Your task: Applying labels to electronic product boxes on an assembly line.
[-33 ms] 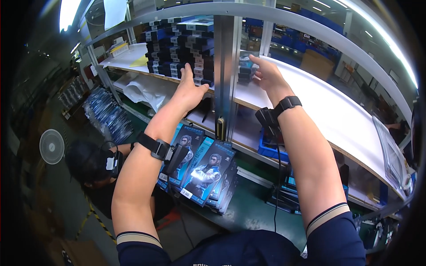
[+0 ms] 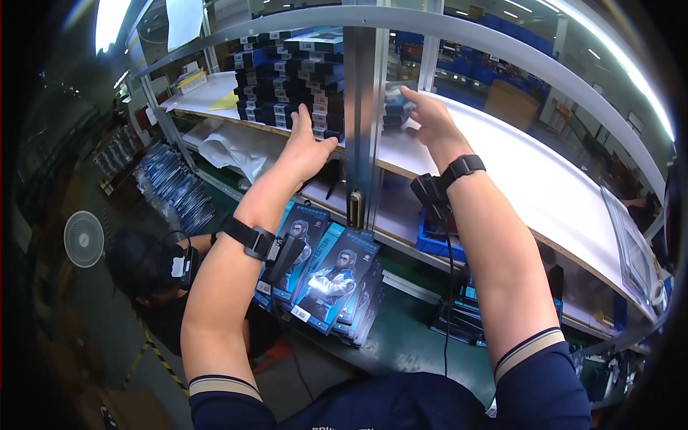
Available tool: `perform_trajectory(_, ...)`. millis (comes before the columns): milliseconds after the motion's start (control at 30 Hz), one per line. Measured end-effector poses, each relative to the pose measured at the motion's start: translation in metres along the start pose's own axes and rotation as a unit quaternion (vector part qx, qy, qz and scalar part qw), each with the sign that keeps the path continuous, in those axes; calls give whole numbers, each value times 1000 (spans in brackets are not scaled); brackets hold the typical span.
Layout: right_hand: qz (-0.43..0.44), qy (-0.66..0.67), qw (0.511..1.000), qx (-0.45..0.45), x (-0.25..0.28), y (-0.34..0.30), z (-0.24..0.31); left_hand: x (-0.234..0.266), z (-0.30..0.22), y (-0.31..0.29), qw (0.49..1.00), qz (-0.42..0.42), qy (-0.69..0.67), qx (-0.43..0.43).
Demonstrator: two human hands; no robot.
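In the head view, the left hand (image 2: 307,147) reaches up at 11 o'clock, fingers spread open, its fingertips touching the stack of dark blue boxes (image 2: 290,82) on the white shelf (image 2: 516,172). The right hand (image 2: 428,118), at 12 o'clock, has its fingers curled around a small dark box (image 2: 396,107) beyond the metal upright post (image 2: 364,107). Below, illustrated blue retail boxes (image 2: 333,279) lean on the green tabletop (image 2: 401,344).

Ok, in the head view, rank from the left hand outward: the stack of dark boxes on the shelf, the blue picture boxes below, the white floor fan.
1. Stack of dark boxes: on the shelf, right at the left hand.
2. Blue picture boxes: below, by the wrist.
3. White floor fan: far left, lowest.
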State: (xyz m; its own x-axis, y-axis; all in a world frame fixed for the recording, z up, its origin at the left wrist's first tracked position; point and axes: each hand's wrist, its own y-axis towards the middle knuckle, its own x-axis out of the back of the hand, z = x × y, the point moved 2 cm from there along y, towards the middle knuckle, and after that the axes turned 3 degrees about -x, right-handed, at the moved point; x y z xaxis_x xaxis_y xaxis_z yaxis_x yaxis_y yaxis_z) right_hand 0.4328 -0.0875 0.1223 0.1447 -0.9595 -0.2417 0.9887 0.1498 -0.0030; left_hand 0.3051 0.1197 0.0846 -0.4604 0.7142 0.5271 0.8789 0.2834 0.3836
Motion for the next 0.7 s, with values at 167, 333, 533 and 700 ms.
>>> perform_trajectory(167, 47, 52, 998, 3, -10, 0, 1, 2, 1, 3, 997, 19, -58, 38)
perform_trajectory(333, 29, 55, 998, -1, 9, 13, 4, 11, -6, 0, 996, -86, -4, -24)
perform_trajectory(533, 42, 221, 972, 62, 5, -6, 84, 38, -18, -1, 962, -172, 63, -202)
perform_trajectory(700, 94, 242, 954, 151, -44, -18, 98, 32, -28, 19, 928, -211, 115, -284)
